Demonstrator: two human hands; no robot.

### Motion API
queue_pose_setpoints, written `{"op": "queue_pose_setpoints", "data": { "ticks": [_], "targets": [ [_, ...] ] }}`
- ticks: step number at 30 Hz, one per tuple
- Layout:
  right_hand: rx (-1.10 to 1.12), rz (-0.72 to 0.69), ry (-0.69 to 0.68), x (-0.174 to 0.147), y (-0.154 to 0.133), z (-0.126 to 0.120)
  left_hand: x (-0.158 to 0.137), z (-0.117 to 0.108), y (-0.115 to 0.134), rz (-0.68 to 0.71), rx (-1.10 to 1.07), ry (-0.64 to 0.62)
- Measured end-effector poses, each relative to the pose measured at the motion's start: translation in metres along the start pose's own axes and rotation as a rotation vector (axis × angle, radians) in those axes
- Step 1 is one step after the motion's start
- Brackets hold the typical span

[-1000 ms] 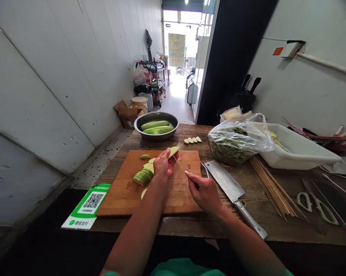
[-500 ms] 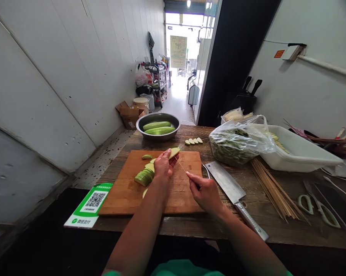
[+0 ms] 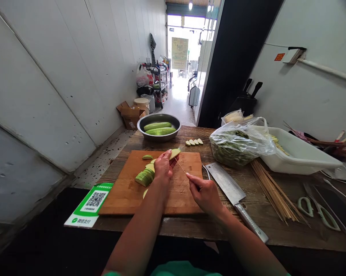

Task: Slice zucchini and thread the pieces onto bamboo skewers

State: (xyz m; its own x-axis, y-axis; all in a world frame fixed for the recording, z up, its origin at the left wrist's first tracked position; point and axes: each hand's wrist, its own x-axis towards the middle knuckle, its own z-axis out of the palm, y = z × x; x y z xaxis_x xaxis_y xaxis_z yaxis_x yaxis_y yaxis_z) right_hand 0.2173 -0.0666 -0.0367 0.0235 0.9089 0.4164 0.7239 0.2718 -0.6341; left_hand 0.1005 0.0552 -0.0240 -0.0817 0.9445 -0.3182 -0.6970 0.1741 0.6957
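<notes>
Above the wooden cutting board (image 3: 178, 199), my left hand (image 3: 163, 165) is closed on a pale green zucchini slice (image 3: 175, 153). My right hand (image 3: 205, 191) pinches a thin bamboo skewer (image 3: 181, 167), whose far end meets the slice at my left fingers; how deep it goes in, I cannot tell. Cut zucchini slices (image 3: 145, 177) lean in a row on the board, left of my left wrist, with a few loose ones around them. Beyond the board, several slices (image 3: 194, 142) lie in a line on a skewer.
A metal bowl (image 3: 140, 127) with whole zucchini stands behind the board. To the right are a cleaver (image 3: 226, 182), a bundle of skewers (image 3: 276, 191), scissors (image 3: 323, 214), a plastic bag of greens (image 3: 236, 147) and a white tub (image 3: 305, 153). A QR-code card (image 3: 89, 205) lies left.
The view has shifted very slightly. Both hands, the zucchini slice and the skewer keep nearly the same pose.
</notes>
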Motion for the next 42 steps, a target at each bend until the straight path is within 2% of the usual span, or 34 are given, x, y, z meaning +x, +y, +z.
{"op": "queue_pose_setpoints", "data": {
  "ticks": [15, 42],
  "targets": [
    [-0.031, -0.019, -0.019, 0.0, -0.001, -0.002, 0.002, -0.002, -0.002, 0.036, 0.082, -0.019],
    [-0.059, -0.012, -0.008, 0.001, 0.006, 0.002, -0.009, -0.001, -0.008, -0.082, 0.103, -0.125]
  ]
}}
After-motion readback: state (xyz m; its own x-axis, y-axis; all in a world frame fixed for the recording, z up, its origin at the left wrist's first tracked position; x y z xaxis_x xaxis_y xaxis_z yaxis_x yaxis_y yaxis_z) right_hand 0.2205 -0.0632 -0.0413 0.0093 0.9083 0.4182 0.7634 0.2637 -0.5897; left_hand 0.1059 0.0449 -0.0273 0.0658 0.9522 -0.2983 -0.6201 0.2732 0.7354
